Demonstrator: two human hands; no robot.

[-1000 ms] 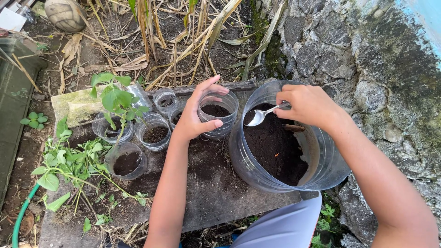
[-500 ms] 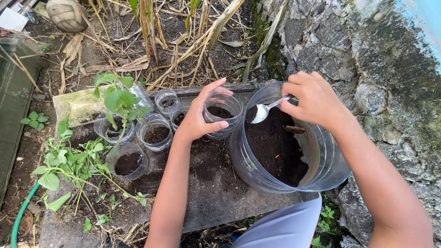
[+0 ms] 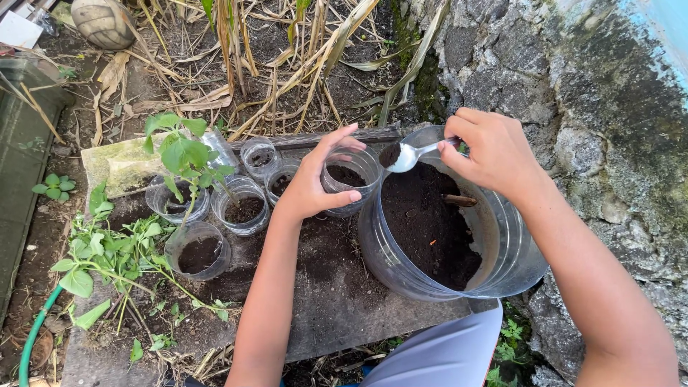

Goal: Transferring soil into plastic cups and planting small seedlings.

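Over the big cut-off clear plastic tub (image 3: 502,265) of dark soil, the right hand (image 3: 491,154) has lifted the metal spoon (image 3: 410,155) — a second ago the bowl sat empty down near the soil surface, and now it rides higher, at rim level, with a dark clump of soil on it and tipped toward the small cup. So the scoop looks loaded and on its way across, judging by the rise and the leftward drift. That hand's fingers are pinched tight on the spoon handle.

The left hand (image 3: 313,183) hasn't really moved; it's wrapped around the small clear plastic cup (image 3: 349,179), thumb in front, fingers at the back rim, holding it just beside the tub on the grey slab (image 3: 337,301). The cup is already partly filled with soil.

Left of it are more cut clear cups (image 3: 244,206) with soil, one carrying a leafy green seedling (image 3: 183,154).

Packaging-wise — a flat, dirty whitish-green bag (image 3: 118,168) lies behind the cups, a white scrap (image 3: 18,30) sits in the top-left corner, a green hose (image 3: 32,337) curls at the bottom left. No label is legible.
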